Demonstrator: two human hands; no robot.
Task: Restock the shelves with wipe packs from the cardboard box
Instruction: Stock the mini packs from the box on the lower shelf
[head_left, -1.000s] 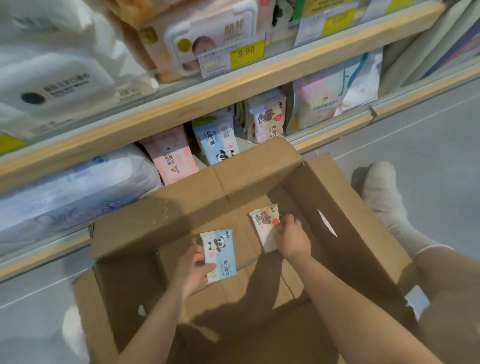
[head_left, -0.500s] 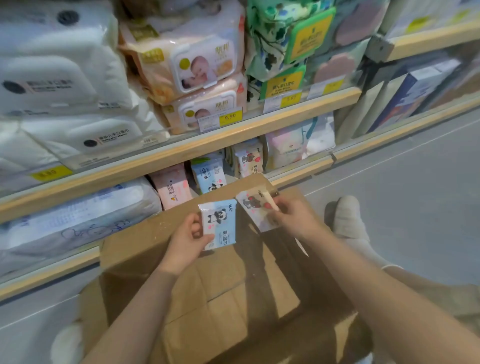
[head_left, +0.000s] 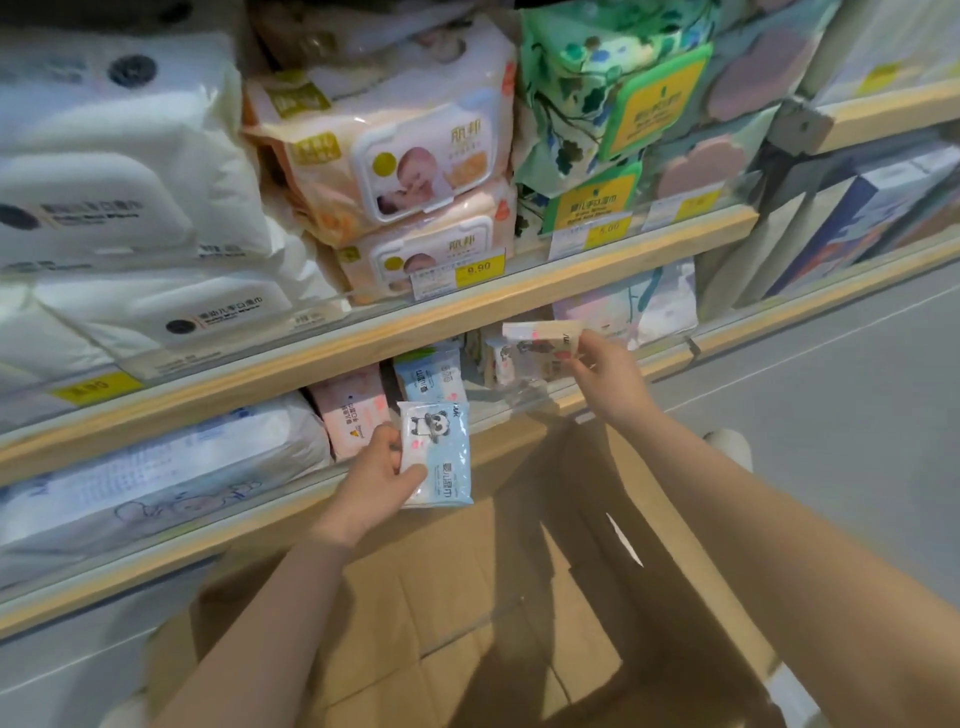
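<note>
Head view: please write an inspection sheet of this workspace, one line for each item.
Surface: lower shelf, wooden front edge, with a clear guard strip.
Job's things: blue panda wipe pack in the left hand; white wipe pack in the right hand; cardboard box open on the floor below.
Clutter: pink pack and blue pack standing on the lower shelf; larger wipe packs on the upper shelf.
Grippers: left hand grips its pack in front of the shelf; right hand pinches its pack at the shelf opening.
Cables: nothing seen.
Surroundings: grey floor; yellow price tags.
</note>
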